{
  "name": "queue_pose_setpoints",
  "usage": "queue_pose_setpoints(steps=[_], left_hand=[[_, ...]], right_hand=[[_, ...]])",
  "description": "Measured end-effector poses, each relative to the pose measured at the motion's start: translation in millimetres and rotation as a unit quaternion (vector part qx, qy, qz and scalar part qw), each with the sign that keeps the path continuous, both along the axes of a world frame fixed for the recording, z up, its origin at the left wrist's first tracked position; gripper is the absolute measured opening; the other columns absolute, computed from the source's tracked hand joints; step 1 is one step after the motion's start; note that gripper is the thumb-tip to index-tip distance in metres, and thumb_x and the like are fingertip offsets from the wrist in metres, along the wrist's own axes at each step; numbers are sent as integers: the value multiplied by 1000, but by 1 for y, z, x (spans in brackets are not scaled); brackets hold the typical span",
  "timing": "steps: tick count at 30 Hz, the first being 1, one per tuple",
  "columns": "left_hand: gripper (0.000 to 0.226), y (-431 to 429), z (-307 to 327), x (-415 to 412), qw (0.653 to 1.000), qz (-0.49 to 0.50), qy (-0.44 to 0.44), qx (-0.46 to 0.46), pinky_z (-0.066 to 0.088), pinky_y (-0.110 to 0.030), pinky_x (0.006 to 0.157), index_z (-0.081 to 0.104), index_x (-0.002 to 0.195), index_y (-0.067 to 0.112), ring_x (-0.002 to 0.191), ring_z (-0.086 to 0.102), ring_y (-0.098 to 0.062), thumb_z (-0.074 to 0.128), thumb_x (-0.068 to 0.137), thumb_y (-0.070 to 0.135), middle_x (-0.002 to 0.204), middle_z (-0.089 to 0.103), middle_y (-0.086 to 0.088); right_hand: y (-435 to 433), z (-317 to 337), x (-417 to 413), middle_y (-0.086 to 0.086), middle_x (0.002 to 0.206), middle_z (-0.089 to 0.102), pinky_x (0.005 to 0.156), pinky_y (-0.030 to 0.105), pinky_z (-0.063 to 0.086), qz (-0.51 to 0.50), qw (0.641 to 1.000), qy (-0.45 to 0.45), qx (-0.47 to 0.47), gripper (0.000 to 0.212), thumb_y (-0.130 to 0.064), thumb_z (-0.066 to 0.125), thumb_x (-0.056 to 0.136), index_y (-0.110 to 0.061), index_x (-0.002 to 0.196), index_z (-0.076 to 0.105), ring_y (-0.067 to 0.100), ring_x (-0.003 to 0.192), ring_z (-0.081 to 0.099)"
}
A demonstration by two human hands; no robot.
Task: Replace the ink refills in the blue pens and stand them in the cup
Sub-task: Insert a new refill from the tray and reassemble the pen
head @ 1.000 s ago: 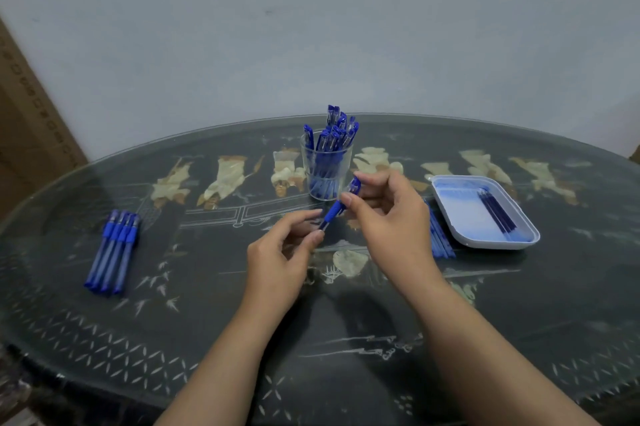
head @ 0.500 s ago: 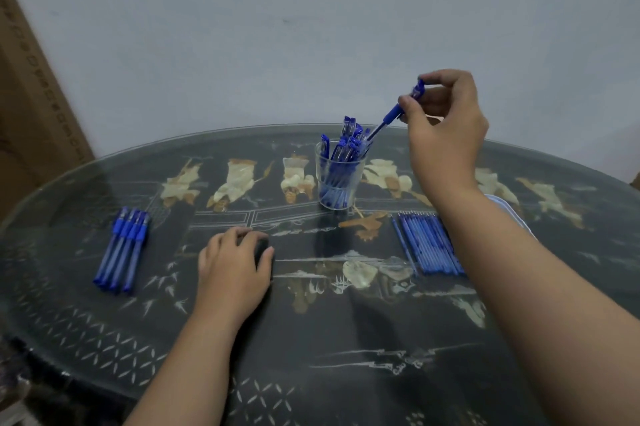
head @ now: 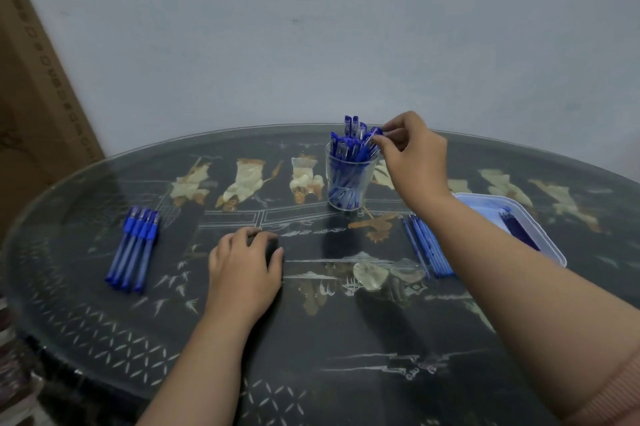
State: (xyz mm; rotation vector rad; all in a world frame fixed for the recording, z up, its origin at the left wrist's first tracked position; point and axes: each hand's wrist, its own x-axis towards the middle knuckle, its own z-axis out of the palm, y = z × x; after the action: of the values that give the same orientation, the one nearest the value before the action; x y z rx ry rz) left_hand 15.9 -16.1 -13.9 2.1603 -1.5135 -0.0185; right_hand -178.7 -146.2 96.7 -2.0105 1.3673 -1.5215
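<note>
Pens are bunched, caps up, in the cup, which is stood near the far middle of the table. One more pen is leaned into the cup at its right rim, its capped end pinched between thumb and fingertips of the right hand. The left hand is rested palm down on the table, fingers loosely bent, nothing held. Four pens are laid side by side at the left. Refills are lined up beside the right forearm, and darker refills are kept in the tray at the right.
</note>
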Motion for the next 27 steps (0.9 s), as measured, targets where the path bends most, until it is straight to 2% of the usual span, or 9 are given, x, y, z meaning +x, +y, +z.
queue_pose_setpoints(steps=[5,11,13,16,19,23,25,27], left_hand=[[31,0,0,1,1000,-1,-4,3,22,-37,109,56,123,32,129,33,-18,45,97,44,135,46,8],[33,-1,-1,0,1000,-1,-7,7,22,-37,109,55,125,32,130,32,-18,43,97,45,136,45,8],[33,-1,0,0,1000,-2,-2,12,22,-37,110,55,125,31,130,32,-18,43,97,44,135,45,8],[31,-1,3,-3,999,-7,41,-8,24,-35,110,57,125,29,128,36,-17,47,97,40,133,48,7],[30,8,15,2,995,2,90,-47,25,-33,109,57,126,27,126,39,-13,48,98,35,129,49,8],[30,30,29,38,993,59,57,-83,28,-36,106,59,124,26,123,43,-13,50,97,35,125,51,9],[30,47,31,67,989,113,46,-88,31,-39,104,60,123,23,122,46,-18,52,96,32,126,54,4],[29,64,28,98,982,165,26,-85,36,-42,100,62,122,18,119,50,-26,54,95,27,126,57,-3]], right_hand=[[-7,-12,3,0,84,67,71,35,50,-26,994,93,43,4,-18,63,92,-20,89,62,23,84,63],[-4,-8,1,-1,86,66,76,36,50,-22,990,121,64,6,-14,59,93,-19,94,62,23,86,61],[-1,-8,0,-1,84,64,74,35,49,-23,990,123,69,8,-14,58,93,-19,98,61,23,85,60],[9,-11,-5,-1,72,57,68,32,41,-33,992,93,79,13,-13,58,93,-18,105,57,23,75,57],[32,-23,-3,0,76,58,66,31,40,-31,994,46,97,18,-10,57,92,-18,107,54,22,74,56],[72,-51,14,0,78,61,59,22,39,0,989,45,142,17,-6,60,89,-19,100,55,10,70,55],[87,-68,31,-2,73,60,63,30,45,30,982,83,165,15,-7,63,88,-20,95,57,11,69,56],[99,-83,53,-4,70,60,64,30,41,62,977,122,162,14,-9,65,85,-22,87,59,13,68,55]])
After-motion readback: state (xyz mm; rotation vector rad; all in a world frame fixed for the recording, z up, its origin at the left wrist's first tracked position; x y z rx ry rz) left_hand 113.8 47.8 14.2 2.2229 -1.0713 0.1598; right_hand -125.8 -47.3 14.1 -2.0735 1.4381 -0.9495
